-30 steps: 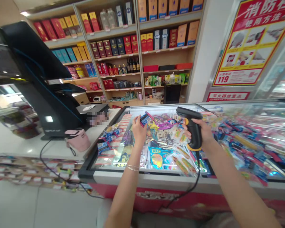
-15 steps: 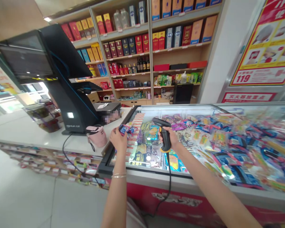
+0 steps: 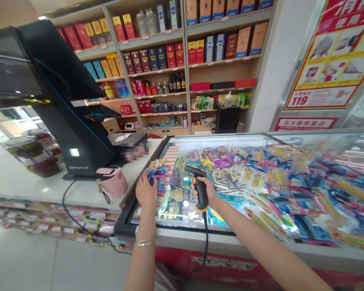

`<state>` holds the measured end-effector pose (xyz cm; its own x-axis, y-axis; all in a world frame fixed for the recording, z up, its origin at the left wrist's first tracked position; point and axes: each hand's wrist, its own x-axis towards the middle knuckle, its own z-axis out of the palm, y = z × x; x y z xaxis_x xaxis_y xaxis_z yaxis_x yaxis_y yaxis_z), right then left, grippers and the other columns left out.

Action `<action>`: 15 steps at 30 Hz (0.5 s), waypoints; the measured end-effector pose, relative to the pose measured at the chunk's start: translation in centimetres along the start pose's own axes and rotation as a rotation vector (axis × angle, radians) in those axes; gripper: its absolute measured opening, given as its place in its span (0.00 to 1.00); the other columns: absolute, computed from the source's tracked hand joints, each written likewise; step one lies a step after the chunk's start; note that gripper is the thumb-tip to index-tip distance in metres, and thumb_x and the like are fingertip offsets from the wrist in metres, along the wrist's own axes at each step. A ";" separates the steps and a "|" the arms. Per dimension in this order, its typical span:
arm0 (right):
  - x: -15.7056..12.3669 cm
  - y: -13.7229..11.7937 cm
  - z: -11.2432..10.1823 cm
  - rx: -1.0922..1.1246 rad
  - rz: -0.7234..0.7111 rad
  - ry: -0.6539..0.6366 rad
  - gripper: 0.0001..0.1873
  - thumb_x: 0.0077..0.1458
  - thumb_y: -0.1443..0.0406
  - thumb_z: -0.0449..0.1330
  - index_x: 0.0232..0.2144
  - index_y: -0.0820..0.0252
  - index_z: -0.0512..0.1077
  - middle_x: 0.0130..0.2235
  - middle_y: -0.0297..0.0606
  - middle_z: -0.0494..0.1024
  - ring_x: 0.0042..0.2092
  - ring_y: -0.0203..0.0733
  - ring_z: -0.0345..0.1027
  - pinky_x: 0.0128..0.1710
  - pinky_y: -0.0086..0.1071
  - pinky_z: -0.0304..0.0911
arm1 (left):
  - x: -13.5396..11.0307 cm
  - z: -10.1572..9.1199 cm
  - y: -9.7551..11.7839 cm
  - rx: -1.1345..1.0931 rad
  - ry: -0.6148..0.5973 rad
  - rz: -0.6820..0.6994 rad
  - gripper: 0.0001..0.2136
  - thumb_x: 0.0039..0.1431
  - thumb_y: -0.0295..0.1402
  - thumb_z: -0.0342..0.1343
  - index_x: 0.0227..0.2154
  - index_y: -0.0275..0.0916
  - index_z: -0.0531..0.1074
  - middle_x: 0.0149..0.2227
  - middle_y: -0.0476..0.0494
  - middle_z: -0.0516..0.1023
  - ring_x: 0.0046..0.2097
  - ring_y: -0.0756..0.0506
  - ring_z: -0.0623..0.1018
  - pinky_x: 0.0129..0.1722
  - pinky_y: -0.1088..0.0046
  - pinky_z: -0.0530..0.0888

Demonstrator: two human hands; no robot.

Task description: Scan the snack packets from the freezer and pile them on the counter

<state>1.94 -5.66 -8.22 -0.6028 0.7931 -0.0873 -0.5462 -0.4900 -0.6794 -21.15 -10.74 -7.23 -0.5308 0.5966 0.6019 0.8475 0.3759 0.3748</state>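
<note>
My right hand (image 3: 206, 190) is wrapped round the grip of a black and yellow barcode scanner (image 3: 202, 195), its head pointing left and its cable hanging down the freezer's front. My left hand (image 3: 146, 190) is closed on a blue ice cream packet (image 3: 157, 178) with pink and pale parts, above the left end of the glass lid. Some of the packet is hidden by my fingers. Beneath both hands lies the chest freezer (image 3: 197, 231), with many wrapped ice creams (image 3: 294, 182) showing through the glass.
To the left, the white counter (image 3: 87, 190) bears a pink cup bag (image 3: 113, 182), a black checkout terminal (image 3: 79, 141) and stacked food tubs (image 3: 36, 151). Shelves (image 3: 157, 72) of boxes and bottles stand behind. A red and yellow poster (image 3: 330, 68) hangs at right.
The view has shifted, so the terminal and cup bag appear further left. The scanner has come lower and tilted, and the packet in my left hand is turned, showing more of its blue side.
</note>
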 end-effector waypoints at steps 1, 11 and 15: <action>0.1 0.0 -0.1 0.003 0.007 0.001 0.12 0.46 0.57 0.59 0.26 0.61 0.68 0.22 0.33 0.71 0.18 0.32 0.60 0.16 0.26 0.57 | 0.0 0.0 0.0 0.004 -0.007 -0.003 0.25 0.61 0.40 0.48 0.58 0.34 0.63 0.52 0.33 0.73 0.50 0.36 0.73 0.48 0.60 0.71; 0.3 -0.6 -0.2 0.021 0.028 -0.022 0.13 0.44 0.56 0.59 0.27 0.61 0.68 0.21 0.32 0.69 0.18 0.32 0.59 0.15 0.26 0.57 | 0.3 0.6 -0.4 0.046 -0.004 -0.019 0.25 0.60 0.43 0.46 0.54 0.31 0.65 0.47 0.31 0.75 0.47 0.36 0.74 0.46 0.61 0.70; -0.9 -3.9 0.9 0.040 -0.092 -0.092 0.13 0.45 0.56 0.58 0.28 0.60 0.67 0.22 0.32 0.69 0.18 0.32 0.59 0.15 0.25 0.56 | 0.6 0.2 0.2 0.035 0.024 0.018 0.23 0.60 0.42 0.47 0.52 0.30 0.67 0.48 0.30 0.74 0.48 0.35 0.73 0.48 0.59 0.68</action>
<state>4.06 -4.82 -4.85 -0.5989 0.7997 0.0422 -0.6233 -0.4324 -0.6516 -21.34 -10.20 -6.93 -0.5149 0.5868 0.6250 0.8561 0.3900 0.3391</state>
